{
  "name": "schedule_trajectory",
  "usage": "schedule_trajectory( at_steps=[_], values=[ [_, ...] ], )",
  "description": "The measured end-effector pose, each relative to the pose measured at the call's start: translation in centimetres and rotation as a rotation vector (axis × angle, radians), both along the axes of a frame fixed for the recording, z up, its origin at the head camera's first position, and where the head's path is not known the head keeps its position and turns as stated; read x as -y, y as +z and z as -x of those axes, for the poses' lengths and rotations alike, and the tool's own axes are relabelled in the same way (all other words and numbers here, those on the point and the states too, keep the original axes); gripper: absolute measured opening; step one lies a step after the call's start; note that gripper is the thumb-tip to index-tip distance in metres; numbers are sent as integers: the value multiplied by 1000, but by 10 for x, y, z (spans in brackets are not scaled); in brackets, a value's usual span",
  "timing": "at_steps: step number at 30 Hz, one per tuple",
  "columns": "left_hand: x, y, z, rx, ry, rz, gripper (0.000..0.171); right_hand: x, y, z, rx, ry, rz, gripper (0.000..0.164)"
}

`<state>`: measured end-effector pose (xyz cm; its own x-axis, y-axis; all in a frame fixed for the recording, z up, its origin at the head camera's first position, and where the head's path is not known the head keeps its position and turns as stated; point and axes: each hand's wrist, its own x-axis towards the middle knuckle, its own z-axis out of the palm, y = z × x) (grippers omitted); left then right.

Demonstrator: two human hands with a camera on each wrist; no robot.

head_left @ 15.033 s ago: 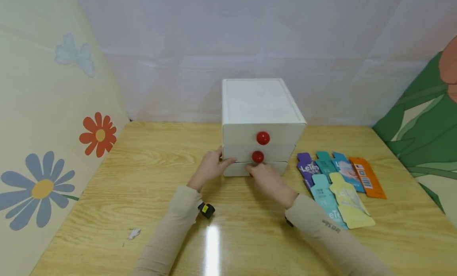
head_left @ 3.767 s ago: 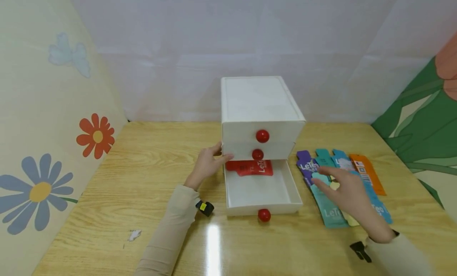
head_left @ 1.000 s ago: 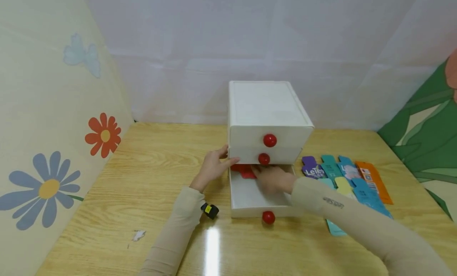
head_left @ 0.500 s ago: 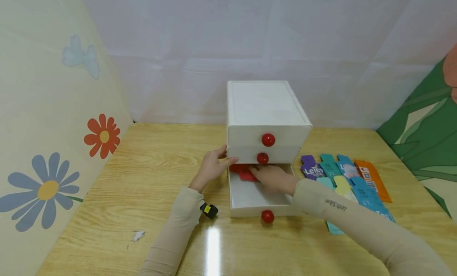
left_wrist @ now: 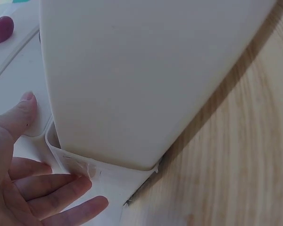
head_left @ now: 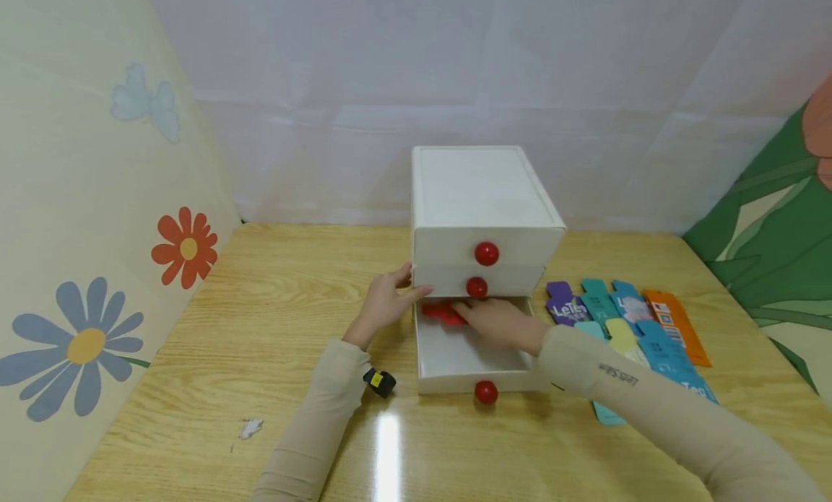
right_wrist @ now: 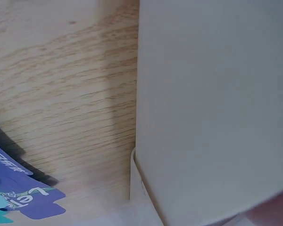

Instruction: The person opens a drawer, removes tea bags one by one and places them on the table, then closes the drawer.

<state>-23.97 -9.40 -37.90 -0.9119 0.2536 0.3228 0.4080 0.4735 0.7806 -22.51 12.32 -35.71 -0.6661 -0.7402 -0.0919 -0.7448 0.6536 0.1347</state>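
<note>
A small white drawer cabinet (head_left: pixel 481 184) with round red knobs stands mid-table, its bottom drawer (head_left: pixel 448 360) pulled out. Inside that drawer lies a flat red packet (head_left: pixel 438 312), partly in shadow under the drawer above. My right hand (head_left: pixel 497 323) reaches in from the right, fingertips at the packet's right end; whether they pinch it is hidden. My left hand (head_left: pixel 383 305) rests at the cabinet's left front edge. In the left wrist view, the thumb (left_wrist: pixel 26 110) lies on the front and the loosely extended fingers lie along the side.
Right of the cabinet lie several flat packets: purple (head_left: pixel 564 305), teal, blue (head_left: pixel 666 350), yellow (head_left: pixel 622 337) and orange (head_left: pixel 682 329). A worn white patch (head_left: pixel 250 428) marks the wooden table at left. A pale cloth (head_left: pixel 325 148) hangs behind.
The bottom drawer was closed 15 seconds ago and now stands out. My right hand has moved from the packets into the drawer. The red packet has shifted slightly; a blue packet has joined the others.
</note>
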Motion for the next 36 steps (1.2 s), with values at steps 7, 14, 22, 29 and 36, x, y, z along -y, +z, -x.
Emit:
schedule_trajectory(
  at_steps=[7,14,22,29,36],
  values=[
    [0,1,-1,0,7,-8,65,-2,7,-4,4,5,28,49],
    [0,2,-2,0,-1,-2,66,-6,6,-1,30,-5,13,29],
    [0,2,-2,-20,3,6,65,-6,6,-3,67,-25,68,16],
    [-1,2,-1,0,7,4,66,-7,10,-8,78,-73,90,12],
    [-1,2,-1,8,12,22,66,-8,15,-14,84,-98,146,5]
  ],
)
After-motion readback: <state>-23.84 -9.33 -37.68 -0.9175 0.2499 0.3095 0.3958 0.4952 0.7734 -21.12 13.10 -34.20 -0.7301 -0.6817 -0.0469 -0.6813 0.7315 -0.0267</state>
